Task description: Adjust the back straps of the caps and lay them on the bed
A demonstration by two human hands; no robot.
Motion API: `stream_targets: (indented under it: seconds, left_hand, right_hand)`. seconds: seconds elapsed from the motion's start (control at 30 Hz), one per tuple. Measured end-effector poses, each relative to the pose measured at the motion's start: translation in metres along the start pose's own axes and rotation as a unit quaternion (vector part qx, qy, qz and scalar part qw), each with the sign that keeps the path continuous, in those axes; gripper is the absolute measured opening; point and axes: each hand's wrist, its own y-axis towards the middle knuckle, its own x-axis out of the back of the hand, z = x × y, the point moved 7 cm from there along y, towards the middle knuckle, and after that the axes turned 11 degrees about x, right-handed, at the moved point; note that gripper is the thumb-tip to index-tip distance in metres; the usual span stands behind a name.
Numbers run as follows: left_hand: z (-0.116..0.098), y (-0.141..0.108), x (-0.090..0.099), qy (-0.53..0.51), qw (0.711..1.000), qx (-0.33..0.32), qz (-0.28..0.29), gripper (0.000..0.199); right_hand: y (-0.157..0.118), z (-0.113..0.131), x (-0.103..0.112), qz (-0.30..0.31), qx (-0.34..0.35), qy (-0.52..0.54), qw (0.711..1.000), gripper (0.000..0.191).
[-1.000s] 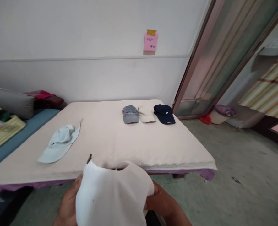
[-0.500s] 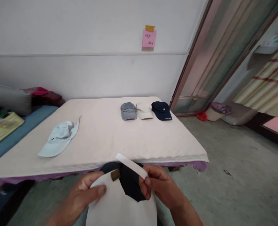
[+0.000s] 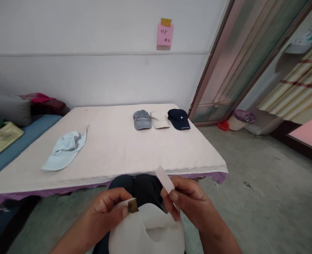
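Note:
A white cap (image 3: pixel 132 233) is held low over the person's dark-clothed lap, its back opening facing up. My left hand (image 3: pixel 109 210) pinches the cap's left edge beside a small brown-gold buckle (image 3: pixel 133 206). Between the thumb and fingers of my right hand (image 3: pixel 189 197) is the white strap (image 3: pixel 164 179) of the cap, its free end pointing up and left. The strap and buckle are apart.
On the pale bed cover (image 3: pixel 113 141) lie a light blue cap (image 3: pixel 66 150) at left and a grey cap (image 3: pixel 142 120), a cream cap (image 3: pixel 159 119) and a navy cap (image 3: pixel 179 119) in a row at the back. A waste bin (image 3: pixel 240 120) stands on the floor at right.
The strap in my right hand has shifted right and points more steeply upward. My left hand and the buckle have moved slightly right and down. The cap has turned and its opening looks narrower.

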Motion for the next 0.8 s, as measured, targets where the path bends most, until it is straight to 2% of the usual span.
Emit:
stream_targets:
  seconds: [0.1, 0.2, 0.3, 0.4, 0.53, 0.8]
  left_hand:
    - [0.000, 0.003, -0.004, -0.032, 0.999, -0.008, -0.016, 0.027]
    - [0.001, 0.003, -0.005, -0.062, 0.997, 0.007, -0.041, 0.028]
    - [0.002, 0.002, -0.009, -0.072, 0.997, 0.021, -0.022, 0.026]
    - [0.002, 0.001, -0.012, -0.074, 0.997, 0.021, 0.002, 0.025]
    - [0.004, 0.000, -0.007, -0.092, 0.995, 0.024, -0.029, 0.023]
    - [0.012, 0.003, -0.003, -0.192, 0.980, 0.036, -0.030, 0.020]
  right_hand:
    - [0.001, 0.011, 0.005, -0.028, 0.016, -0.015, 0.999, 0.010]
    - [0.001, 0.014, 0.004, -0.021, 0.012, -0.016, 1.000, 0.019]
    - [0.000, 0.008, -0.002, 0.007, -0.008, -0.043, 0.999, 0.027]
    - [0.000, 0.003, -0.008, 0.020, -0.010, -0.030, 0.999, 0.026]
    - [0.002, 0.003, -0.010, 0.019, -0.006, -0.004, 1.000, 0.021]
    - [0.006, -0.009, -0.015, 0.045, -0.058, -0.104, 0.992, 0.026]
